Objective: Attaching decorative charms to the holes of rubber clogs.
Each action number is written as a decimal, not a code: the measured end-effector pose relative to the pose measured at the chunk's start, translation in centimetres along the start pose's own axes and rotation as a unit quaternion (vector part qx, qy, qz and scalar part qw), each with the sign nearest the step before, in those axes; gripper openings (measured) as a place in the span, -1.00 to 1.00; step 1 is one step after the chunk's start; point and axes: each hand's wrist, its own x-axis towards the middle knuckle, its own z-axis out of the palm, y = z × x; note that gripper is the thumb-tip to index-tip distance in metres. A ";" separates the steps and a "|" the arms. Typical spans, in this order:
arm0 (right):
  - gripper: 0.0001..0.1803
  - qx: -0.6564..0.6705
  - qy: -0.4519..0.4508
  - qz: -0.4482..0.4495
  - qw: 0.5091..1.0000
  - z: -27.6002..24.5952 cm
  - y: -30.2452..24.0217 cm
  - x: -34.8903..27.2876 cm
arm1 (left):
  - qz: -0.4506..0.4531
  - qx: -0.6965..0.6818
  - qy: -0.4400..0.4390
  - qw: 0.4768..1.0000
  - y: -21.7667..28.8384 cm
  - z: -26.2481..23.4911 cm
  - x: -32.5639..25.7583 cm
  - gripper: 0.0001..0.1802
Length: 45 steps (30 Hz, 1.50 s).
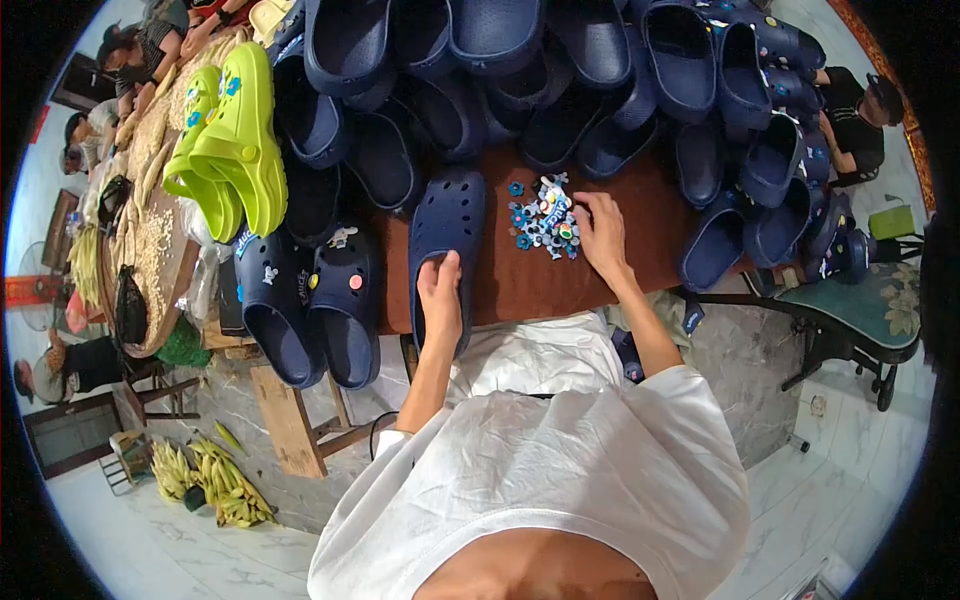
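Observation:
A navy clog (447, 215) with holes in its upper lies on the brown tabletop, toe pointing away from me. My left hand (440, 297) is closed on it, fingers reaching into the foot opening. To the right lies a small heap of shoe charms (545, 222) in blue, white and other colours. At the heap's right edge is my right hand (603, 238), its fingers loosely extended and touching or almost touching the charms. Left of the held clog stands a pair of navy clogs (343, 300) with charms fitted in their uppers.
Many navy clogs (495, 35) are piled along the far side. Lime-green clogs (245, 140) rest on the left stack. A round table (160, 270) with pale kernels stands farther left, people around it. Another person (855, 125) sits at right. Corn cobs (225, 485) lie on the floor.

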 end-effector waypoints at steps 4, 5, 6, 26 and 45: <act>-0.70 -0.060 -0.015 0.010 0.998 0.5 -1.7 2.7 | -0.141 -0.117 -0.011 0.983 0.6 -0.2 2.3 -0.55; -0.69 -0.105 -0.029 0.015 0.994 0.9 -2.0 3.1 | -0.159 -0.145 -0.026 0.976 1.2 0.3 2.2 -0.57; -0.68 -0.111 -0.049 0.022 0.992 1.2 -2.2 3.3 | -0.156 -0.166 -0.020 0.973 1.8 1.2 2.0 -0.56; -0.72 0.070 -0.054 0.010 0.996 2.3 -0.2 5.0 | -0.238 -0.254 0.076 0.934 2.2 0.6 0.7 -0.62; -0.81 0.263 -0.107 0.087 0.955 1.2 -4.8 6.2 | -0.133 -0.237 -0.007 0.962 -1.0 0.1 2.2 -0.71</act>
